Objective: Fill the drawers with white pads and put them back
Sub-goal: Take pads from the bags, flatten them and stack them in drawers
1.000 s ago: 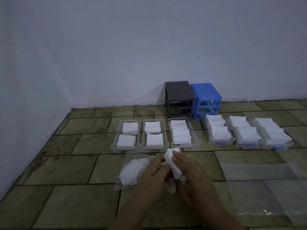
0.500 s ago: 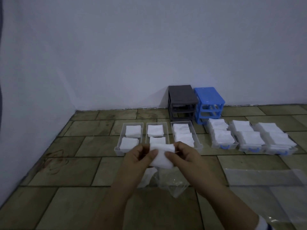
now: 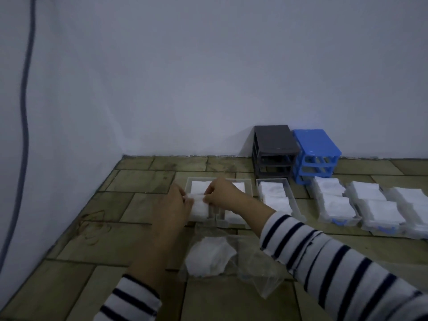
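Both hands hold one white pad [image 3: 198, 203] over the leftmost clear drawer [image 3: 190, 181]. My left hand [image 3: 174, 205] pinches its left edge and my right hand [image 3: 222, 196] pinches its right edge. A second clear drawer [image 3: 247, 183] beside it is partly hidden by my right hand. A third clear drawer [image 3: 275, 195] further right is stacked with pads. Three full drawers with blue handles [image 3: 337, 222] lie at the right. The empty dark cabinet [image 3: 273, 150] and blue cabinet [image 3: 316, 154] stand against the wall.
A clear plastic bag [image 3: 259, 269] with more white pads [image 3: 208, 257] lies on the tiled floor below my hands. A wall closes the left side, with a dark cable [image 3: 24, 107] hanging down it. Bare tiles lie at the lower left.
Both hands carried the pad forward from above the bag to over the leftmost drawer. The view moved closer and shifted left.
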